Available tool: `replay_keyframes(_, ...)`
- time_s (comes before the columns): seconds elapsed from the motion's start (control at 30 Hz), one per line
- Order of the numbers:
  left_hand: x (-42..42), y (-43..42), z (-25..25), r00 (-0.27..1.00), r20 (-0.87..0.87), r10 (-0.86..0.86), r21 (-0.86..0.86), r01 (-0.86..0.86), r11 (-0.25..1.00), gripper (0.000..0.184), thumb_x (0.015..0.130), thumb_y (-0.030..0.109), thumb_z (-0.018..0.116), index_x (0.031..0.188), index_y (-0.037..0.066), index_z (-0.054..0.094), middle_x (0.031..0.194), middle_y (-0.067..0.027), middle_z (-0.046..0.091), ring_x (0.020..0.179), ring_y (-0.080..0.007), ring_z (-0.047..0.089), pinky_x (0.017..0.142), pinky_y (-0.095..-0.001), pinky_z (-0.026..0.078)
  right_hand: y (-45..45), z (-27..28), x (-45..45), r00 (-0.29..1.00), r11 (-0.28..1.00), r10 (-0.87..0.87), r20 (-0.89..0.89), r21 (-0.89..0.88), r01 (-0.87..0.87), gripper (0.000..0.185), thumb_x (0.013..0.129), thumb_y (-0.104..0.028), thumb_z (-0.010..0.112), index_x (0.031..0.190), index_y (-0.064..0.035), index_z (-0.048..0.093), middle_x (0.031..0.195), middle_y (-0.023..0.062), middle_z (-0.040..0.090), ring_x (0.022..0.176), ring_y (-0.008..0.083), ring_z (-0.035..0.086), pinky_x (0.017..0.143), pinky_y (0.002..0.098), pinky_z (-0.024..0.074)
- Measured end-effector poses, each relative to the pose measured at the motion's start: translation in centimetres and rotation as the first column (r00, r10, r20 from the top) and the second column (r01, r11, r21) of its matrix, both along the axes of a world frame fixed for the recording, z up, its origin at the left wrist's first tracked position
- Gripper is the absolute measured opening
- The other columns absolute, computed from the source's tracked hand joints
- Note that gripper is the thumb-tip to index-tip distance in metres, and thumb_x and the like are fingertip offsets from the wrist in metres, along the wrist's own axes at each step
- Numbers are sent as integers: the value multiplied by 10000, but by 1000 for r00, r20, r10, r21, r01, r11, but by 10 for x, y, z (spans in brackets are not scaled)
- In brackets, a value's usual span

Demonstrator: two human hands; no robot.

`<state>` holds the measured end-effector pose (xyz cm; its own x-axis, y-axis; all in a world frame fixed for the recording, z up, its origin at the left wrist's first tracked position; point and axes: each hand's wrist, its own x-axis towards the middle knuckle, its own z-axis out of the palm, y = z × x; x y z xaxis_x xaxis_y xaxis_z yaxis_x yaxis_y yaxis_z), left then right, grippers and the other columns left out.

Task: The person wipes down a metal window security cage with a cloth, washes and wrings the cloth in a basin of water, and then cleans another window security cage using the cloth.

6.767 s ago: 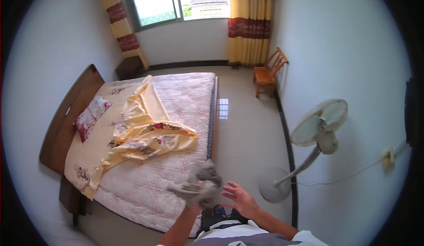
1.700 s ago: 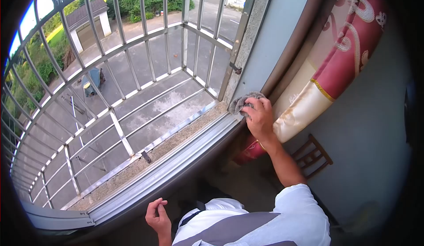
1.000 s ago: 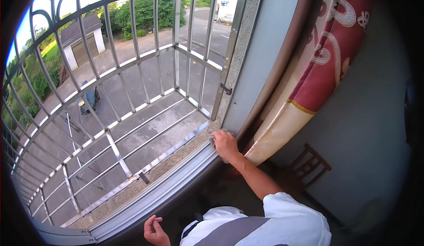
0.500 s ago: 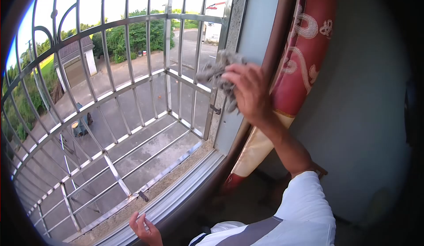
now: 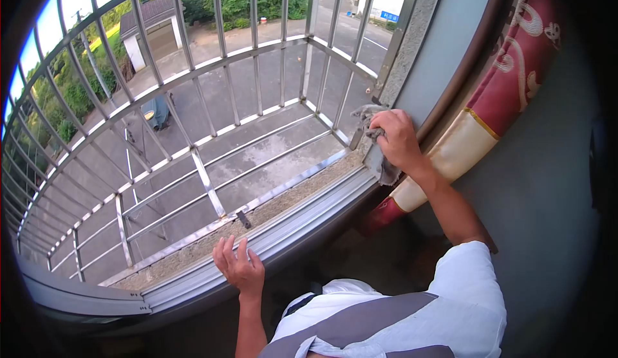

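Note:
My right hand (image 5: 398,140) is closed on a crumpled grey cloth (image 5: 388,173) at the lower right corner of the window opening, against the side frame (image 5: 444,43). Part of the cloth hangs below my fingers near the end of the metal window track (image 5: 270,236). My left hand (image 5: 239,265) is at the near edge of the track, its fingers apart and nothing in it. Whether its fingertips touch the track I cannot tell.
Metal security bars (image 5: 193,72) curve outward beyond the rough sill (image 5: 277,211). A dark latch (image 5: 243,220) sticks up by the sill. The red and cream curtain (image 5: 479,126) hangs right of the frame, beside my right forearm.
My right hand and the cloth have come down from in front of the bars to the frame's lower corner. My left hand has risen to the track's edge. The view has shifted.

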<state>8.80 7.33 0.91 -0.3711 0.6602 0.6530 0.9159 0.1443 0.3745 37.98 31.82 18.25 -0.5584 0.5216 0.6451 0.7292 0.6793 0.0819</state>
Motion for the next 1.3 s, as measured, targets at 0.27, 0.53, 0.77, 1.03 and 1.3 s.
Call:
replay_keyframes(0.27,-5,-3,-3,997,59,-45,28,43,999,458,747,137,631,1177,8,544,1158,-161,537,1160,-361,462,1016,-460,332,-87,-141,-97,663,490,-105,-741,-619,-614,132,826,58,566,941,-3,589,1039,75,617,1003,145,556,890,265,431)
replay_keyframes(0.53,-29,-41,8,919,258,-298,188,255,948,615,854,357,590,1296,-32,414,1263,-237,440,1190,-414,414,1001,-491,327,-175,-144,-201,436,-359,-506,-744,-278,-891,198,926,-56,522,1120,-20,524,1032,45,604,935,93,577,820,241,483)
replay_keyframes(0.77,-72,-74,1,978,151,145,195,-173,965,251,831,100,597,1069,21,612,1033,-140,546,992,-307,500,888,-416,390,-79,-108,-205,126,-43,-656,-745,-130,-991,172,955,-100,486,1102,-34,545,1024,79,637,917,166,635,804,301,536)
replay_keyframes(1.03,-78,-47,-9,912,145,385,102,-401,911,304,819,122,594,1103,15,586,1038,-147,545,992,-321,505,898,-418,393,-20,-137,-288,602,282,208,-771,-542,-792,208,834,-107,671,1010,-30,594,976,68,616,909,162,589,835,290,468)
replay_keyframes(1.3,-74,-45,-9,897,65,438,22,-440,898,345,757,96,581,1093,20,582,1038,-139,543,998,-324,507,894,-431,391,20,-210,-354,675,520,712,-191,-503,-690,270,731,-133,713,981,-132,611,1094,42,560,1064,282,485,947,376,400)
